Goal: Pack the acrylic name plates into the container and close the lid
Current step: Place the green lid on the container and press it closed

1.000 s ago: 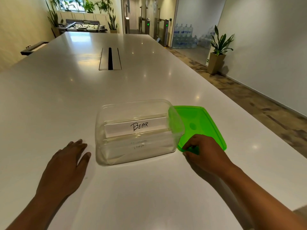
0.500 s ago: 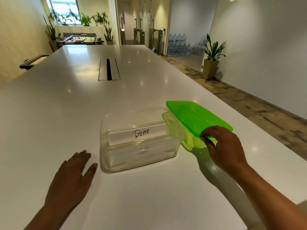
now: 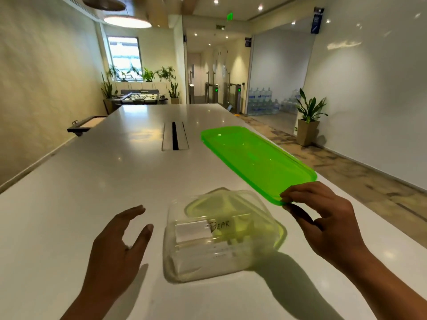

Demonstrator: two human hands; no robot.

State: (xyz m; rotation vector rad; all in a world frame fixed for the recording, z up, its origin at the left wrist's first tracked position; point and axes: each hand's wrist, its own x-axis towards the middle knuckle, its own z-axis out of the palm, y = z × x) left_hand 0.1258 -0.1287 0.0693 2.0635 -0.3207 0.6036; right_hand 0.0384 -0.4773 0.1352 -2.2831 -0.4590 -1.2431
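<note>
Hovering left hand (image 3: 120,248) above the white table (image 3: 76,199), fingers spread, gripping nothing; bare tabletop stretching left and far ahead. Sitting just right of it: clear container (image 3: 219,236), uncovered, name plates (image 3: 198,229) stacked inside, top one reading "BEAR". Pinching the near corner of the green lid (image 3: 256,162) with right hand (image 3: 323,218), lid floating above the container, table's right edge close beyond.

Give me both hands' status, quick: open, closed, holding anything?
Left hand: open, empty, fingers spread, beside the clear container.
Right hand: closed in a pinch on the near edge of the green lid, held up above the table.
</note>
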